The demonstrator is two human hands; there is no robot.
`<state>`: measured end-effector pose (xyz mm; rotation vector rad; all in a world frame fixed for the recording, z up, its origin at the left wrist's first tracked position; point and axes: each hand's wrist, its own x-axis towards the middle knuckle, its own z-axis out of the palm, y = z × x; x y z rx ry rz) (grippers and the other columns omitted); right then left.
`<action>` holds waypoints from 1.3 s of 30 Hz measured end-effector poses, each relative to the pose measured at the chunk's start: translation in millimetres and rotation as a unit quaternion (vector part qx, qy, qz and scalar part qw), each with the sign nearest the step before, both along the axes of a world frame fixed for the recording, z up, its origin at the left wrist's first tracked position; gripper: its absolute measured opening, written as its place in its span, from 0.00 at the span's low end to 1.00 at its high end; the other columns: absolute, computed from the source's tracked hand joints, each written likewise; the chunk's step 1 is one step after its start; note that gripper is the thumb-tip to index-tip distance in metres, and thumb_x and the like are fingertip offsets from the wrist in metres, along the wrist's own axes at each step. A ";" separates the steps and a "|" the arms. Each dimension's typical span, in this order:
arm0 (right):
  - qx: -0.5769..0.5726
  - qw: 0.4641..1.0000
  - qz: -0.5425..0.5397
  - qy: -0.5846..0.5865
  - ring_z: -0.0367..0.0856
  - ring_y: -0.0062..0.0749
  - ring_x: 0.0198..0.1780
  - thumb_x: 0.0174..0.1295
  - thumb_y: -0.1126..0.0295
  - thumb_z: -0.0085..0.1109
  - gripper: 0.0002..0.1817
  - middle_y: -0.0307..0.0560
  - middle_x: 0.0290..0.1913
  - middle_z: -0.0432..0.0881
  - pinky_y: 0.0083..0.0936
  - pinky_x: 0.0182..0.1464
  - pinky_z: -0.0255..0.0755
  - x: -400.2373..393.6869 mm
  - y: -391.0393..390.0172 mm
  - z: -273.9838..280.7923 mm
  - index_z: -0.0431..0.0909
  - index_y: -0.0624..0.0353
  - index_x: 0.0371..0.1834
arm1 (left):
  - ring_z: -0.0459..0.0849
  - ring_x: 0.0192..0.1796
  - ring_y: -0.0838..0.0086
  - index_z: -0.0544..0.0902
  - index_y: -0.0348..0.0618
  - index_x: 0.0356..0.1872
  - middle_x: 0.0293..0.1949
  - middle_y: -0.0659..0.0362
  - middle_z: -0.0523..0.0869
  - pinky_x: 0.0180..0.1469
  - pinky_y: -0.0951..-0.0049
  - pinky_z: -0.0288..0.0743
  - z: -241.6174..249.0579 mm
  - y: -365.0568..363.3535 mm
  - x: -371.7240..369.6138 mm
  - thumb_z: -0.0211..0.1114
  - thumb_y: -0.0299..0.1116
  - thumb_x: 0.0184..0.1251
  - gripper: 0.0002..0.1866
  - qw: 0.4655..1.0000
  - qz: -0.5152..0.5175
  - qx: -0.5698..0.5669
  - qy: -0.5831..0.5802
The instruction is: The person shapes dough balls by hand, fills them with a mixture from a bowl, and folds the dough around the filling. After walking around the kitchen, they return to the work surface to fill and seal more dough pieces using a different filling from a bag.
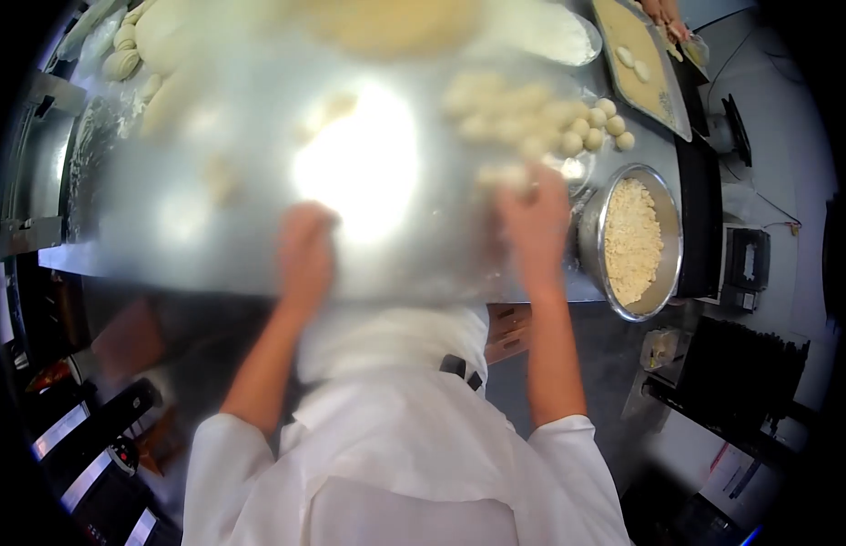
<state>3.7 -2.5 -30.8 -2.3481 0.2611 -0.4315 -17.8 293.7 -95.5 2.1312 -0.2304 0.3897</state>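
My left hand point(304, 253) is over the steel table near its front edge, fingers curled in. Haze over the picture hides whatever it may hold. Further right, my right hand point(538, 223) reaches forward with its fingers bent around a pale piece of dough point(498, 176), blurred at the fingertips. Just beyond it lies a cluster of round dough balls point(594, 127), the left part of which is smeared. Beside my right hand stands a steel bowl point(670, 266) with pale yellow crumbly filling point(634, 241) in it.
A tray point(646, 91) with a yellowish surface and a few white pieces sits at the back right, near another person's hand point(668, 16). More dough point(122, 64) lies at the back left. A blurred tan round shape point(395, 23) is at the far side. Metal machinery point(40, 164) borders the table's left.
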 end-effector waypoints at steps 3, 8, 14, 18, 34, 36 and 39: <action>-0.090 0.993 -0.073 -0.022 0.81 0.44 0.42 0.59 0.71 0.67 0.21 0.56 0.48 0.77 0.34 0.48 0.76 14.3 -36.7 -9.7 0.77 0.65 0.54 | 0.83 0.45 0.62 0.82 0.35 0.39 0.41 0.52 0.84 0.51 0.70 0.75 1.6 0.5 2.0 0.54 0.13 0.65 0.10 1.000 -0.011 -0.001 -0.011; -0.123 0.986 -0.108 -0.041 0.78 0.55 0.53 0.61 0.74 0.63 0.23 0.61 0.54 0.77 0.40 0.59 0.71 30.4 -65.3 -45.3 0.73 0.67 0.60 | 0.83 0.45 0.60 0.83 0.36 0.37 0.39 0.52 0.85 0.51 0.67 0.75 6.7 1.8 2.2 0.55 0.13 0.62 0.11 1.000 0.000 0.003 0.001; 0.125 0.989 -0.083 -0.001 0.81 0.34 0.48 0.61 0.77 0.64 0.30 0.54 0.54 0.79 0.30 0.52 0.77 30.7 -66.0 -56.3 0.66 0.66 0.67 | 0.83 0.45 0.61 0.83 0.36 0.37 0.40 0.52 0.85 0.51 0.69 0.75 9.1 -0.9 -0.8 0.57 0.12 0.62 0.10 0.999 0.007 0.007 -0.030; 0.048 0.995 -0.084 0.039 0.79 0.35 0.52 0.64 0.76 0.61 0.33 0.54 0.54 0.78 0.31 0.55 0.75 -1.8 -61.0 -47.1 0.63 0.64 0.73 | 0.83 0.44 0.62 0.83 0.36 0.40 0.41 0.52 0.85 0.49 0.69 0.76 -11.4 11.4 -8.1 0.58 0.13 0.63 0.10 0.999 0.000 -0.051 0.000; 0.081 0.965 0.251 -0.015 0.84 0.41 0.37 0.62 0.82 0.59 0.09 0.51 0.37 0.85 0.30 0.42 0.76 -44.7 73.2 -20.7 0.83 0.63 0.43 | 0.81 0.40 0.75 0.79 0.37 0.49 0.39 0.58 0.83 0.44 0.73 0.77 2.2 130.5 37.3 0.71 0.31 0.65 0.16 0.952 0.235 0.194 -0.002; 0.075 0.956 0.283 -0.013 0.84 0.40 0.36 0.62 0.81 0.60 0.08 0.50 0.36 0.85 0.31 0.40 0.76 -45.9 77.4 -22.8 0.83 0.63 0.43 | 0.81 0.39 0.76 0.78 0.37 0.48 0.39 0.59 0.83 0.42 0.74 0.77 8.7 115.8 40.1 0.72 0.30 0.63 0.16 0.965 0.239 0.108 0.004; 0.144 0.955 0.254 0.051 0.84 0.38 0.39 0.61 0.79 0.64 0.15 0.51 0.43 0.85 0.30 0.43 0.78 -46.8 81.2 -16.6 0.80 0.63 0.52 | 0.82 0.37 0.80 0.78 0.39 0.48 0.40 0.61 0.84 0.42 0.79 0.77 29.8 69.0 26.3 0.72 0.28 0.62 0.15 0.968 0.193 -0.060 0.149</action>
